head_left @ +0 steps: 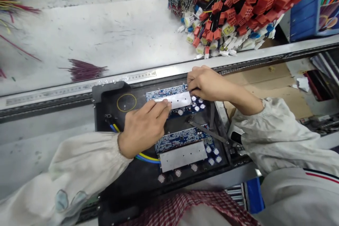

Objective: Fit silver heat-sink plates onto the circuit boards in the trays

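I see off-white sleeves (90,164), gathered cuffs (119,151); two pale-blue ovals (61,200) on left sleeve; red-white checked cloth (182,201); red/navy stripes (321,178) right.

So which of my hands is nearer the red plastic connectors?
Right: your right hand is at the right end of the upper circuit board, below the red connectors in view. Your left hand is farther off, down and left, on that board's metal plate.

Black case (111,102) carrying two blue circuit boards (182,139), white shelf (106,35) bearing purple wires (86,70), red connectors (245,10)
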Demonstrator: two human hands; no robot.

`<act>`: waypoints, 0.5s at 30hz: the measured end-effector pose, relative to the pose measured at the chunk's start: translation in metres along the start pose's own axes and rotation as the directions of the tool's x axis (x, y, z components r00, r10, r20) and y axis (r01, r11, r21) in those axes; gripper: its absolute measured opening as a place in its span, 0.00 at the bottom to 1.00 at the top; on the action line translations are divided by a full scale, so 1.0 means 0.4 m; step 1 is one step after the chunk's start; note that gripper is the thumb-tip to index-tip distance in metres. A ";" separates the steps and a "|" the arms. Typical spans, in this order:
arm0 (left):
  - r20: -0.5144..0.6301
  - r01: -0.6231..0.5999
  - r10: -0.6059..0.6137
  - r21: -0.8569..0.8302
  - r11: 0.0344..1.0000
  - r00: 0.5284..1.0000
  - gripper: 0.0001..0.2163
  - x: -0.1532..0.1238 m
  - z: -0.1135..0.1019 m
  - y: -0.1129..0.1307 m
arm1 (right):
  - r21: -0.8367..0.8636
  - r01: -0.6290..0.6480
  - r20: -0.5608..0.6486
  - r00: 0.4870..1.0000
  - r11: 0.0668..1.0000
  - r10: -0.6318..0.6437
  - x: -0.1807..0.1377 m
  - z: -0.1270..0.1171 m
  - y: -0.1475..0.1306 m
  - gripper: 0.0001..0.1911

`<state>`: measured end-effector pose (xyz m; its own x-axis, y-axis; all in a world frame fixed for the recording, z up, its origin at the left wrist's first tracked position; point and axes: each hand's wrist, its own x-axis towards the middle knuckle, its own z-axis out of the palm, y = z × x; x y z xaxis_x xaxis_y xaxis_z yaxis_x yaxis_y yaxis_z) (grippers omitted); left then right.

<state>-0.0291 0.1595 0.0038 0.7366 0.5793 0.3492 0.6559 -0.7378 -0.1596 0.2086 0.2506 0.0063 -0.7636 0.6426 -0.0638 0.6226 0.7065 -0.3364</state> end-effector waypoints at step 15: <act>-0.066 -0.022 0.023 0.012 1.000 0.998 0.12 0.005 0.014 -0.008 | -0.056 -0.029 -0.031 0.999 0.998 0.027 -0.011 -0.019 -0.043 0.17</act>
<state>-0.0288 0.1648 -0.0001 0.7389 0.5381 0.4057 0.6414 -0.7461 -0.1786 0.2024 0.2379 0.0194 -0.7409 0.6702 -0.0438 0.6528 0.7033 -0.2814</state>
